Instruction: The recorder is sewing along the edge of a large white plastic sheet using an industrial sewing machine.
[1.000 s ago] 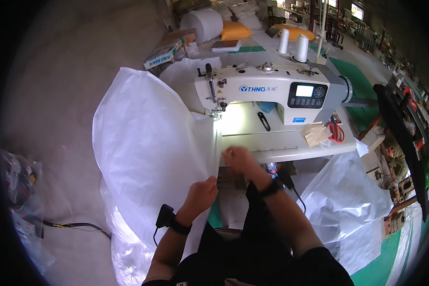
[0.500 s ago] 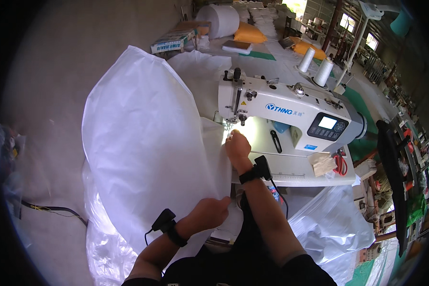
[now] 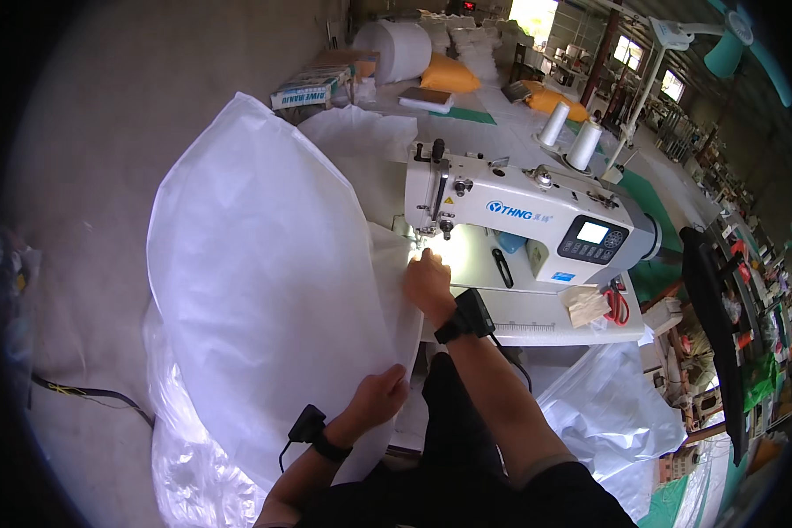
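Note:
A large white plastic-like sheet (image 3: 264,255), perhaps a bag, hangs over the left side of a white sewing machine (image 3: 510,207). Its right edge runs up to the lit needle area. My right hand (image 3: 428,280) is closed in a pinch on the sheet's edge, just in front of the presser foot (image 3: 422,239). Lower down, my left hand (image 3: 378,400) is closed at the same edge, thumb on top; its fingers are partly hidden. Both wrists wear dark bands with small black boxes.
On the machine bed lie a black cutter-like tool (image 3: 502,267), red-handled scissors (image 3: 617,308) and a beige piece (image 3: 585,304). Two white thread cones (image 3: 583,145) stand behind. Clear plastic sheeting (image 3: 612,414) hangs at right. A black cable (image 3: 92,389) crosses the left.
The view has shifted slightly. My left hand's fingers have drawn in and moved a little left along the sheet's edge. My right hand stays close to the presser foot.

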A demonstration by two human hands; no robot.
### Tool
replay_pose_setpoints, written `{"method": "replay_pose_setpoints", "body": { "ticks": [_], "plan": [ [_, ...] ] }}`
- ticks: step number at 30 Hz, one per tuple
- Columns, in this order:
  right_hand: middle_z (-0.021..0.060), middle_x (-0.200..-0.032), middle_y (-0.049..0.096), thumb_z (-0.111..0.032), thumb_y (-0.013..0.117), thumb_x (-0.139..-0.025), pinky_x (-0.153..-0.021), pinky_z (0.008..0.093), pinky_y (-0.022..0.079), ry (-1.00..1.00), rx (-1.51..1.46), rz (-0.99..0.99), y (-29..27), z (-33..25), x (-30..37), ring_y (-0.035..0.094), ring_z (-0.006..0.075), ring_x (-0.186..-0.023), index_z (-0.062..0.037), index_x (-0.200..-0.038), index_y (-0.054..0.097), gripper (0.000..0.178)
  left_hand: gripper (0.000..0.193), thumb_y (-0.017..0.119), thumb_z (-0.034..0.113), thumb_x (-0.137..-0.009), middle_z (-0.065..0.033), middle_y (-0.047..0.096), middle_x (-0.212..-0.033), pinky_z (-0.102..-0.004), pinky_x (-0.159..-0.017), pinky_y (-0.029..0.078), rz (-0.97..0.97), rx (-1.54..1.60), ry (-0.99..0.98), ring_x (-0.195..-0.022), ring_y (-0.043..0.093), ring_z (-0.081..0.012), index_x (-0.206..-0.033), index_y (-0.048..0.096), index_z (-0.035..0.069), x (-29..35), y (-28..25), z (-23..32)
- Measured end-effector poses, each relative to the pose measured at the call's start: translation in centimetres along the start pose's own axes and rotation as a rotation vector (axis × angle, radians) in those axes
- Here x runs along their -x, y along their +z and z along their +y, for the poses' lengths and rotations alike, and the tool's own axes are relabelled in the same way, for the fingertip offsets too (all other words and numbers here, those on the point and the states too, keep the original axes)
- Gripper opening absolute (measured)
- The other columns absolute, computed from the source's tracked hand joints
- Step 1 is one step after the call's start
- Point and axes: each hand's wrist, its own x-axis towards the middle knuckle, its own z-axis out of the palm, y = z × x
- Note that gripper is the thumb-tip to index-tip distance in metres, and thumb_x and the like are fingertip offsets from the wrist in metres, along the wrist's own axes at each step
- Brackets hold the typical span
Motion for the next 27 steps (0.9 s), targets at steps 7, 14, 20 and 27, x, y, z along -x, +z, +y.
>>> {"method": "replay_pose_setpoints", "body": {
  "ticks": [7, 14, 20, 27],
  "plan": [
    [0.019, -0.101, 0.055, -0.017, 0.055, -0.083, -0.08, 0.0424, 0.046, 0.165, -0.707, 0.279, -0.1, 0.7, 6.4, 0.054, 0.0348, -0.098, 0.0, -0.098, 0.06, 0.023, 0.011, 0.053, 0.012, -0.084, -0.0223, 0.055, -0.067, -0.0451, -0.055, 0.045, 0.149, -0.235, 0.03, -0.066, 0.058, -0.0419, -0.08, 0.051, 0.002, -0.8, -0.5, 2.0],
    [0.0054, -0.111, 0.059, -0.024, 0.047, -0.095, -0.079, 0.0331, 0.047, -0.226, -1.737, -0.409, 6.6, -6.2, 23.4, 0.057, 0.0222, -0.094, -0.0072, -0.115, 0.053, 0.027, 0.014, 0.054, 0.018, -0.082, -0.0172, 0.062, -0.072, -0.0475, -0.06, 0.047, 0.245, -0.586, 0.155, -0.072, 0.062, -0.0358, -0.076, 0.057, 0.006, -1.2, 0.5, 3.7],
    [0.0139, -0.105, 0.062, -0.004, 0.066, -0.077, -0.085, 0.0362, 0.047, -0.832, -1.094, -0.979, 8.6, -5.2, 26.9, 0.058, 0.026, -0.103, -0.0012, -0.112, 0.055, 0.036, 0.02, 0.054, 0.022, -0.079, -0.0187, 0.061, -0.07, -0.0483, -0.061, 0.047, 0.091, -0.55, -0.106, -0.072, 0.06, -0.0396, -0.074, 0.056, 0.003, 0.2, 0.1, 1.3],
    [0.0277, -0.081, 0.062, -0.017, 0.05, -0.084, -0.068, 0.0462, 0.052, 0.27, -0.756, -0.058, -0.3, 0.8, 12.3, 0.065, 0.0359, -0.079, 0.008, -0.104, 0.052, 0.031, 0.023, 0.056, 0.022, -0.079, -0.0229, 0.056, -0.069, -0.0462, -0.058, 0.044, 0.125, -0.295, -0.079, -0.066, 0.057, -0.0413, -0.074, 0.052, 0.0, 1.5, 0.3, 0.8]
  ]
}}
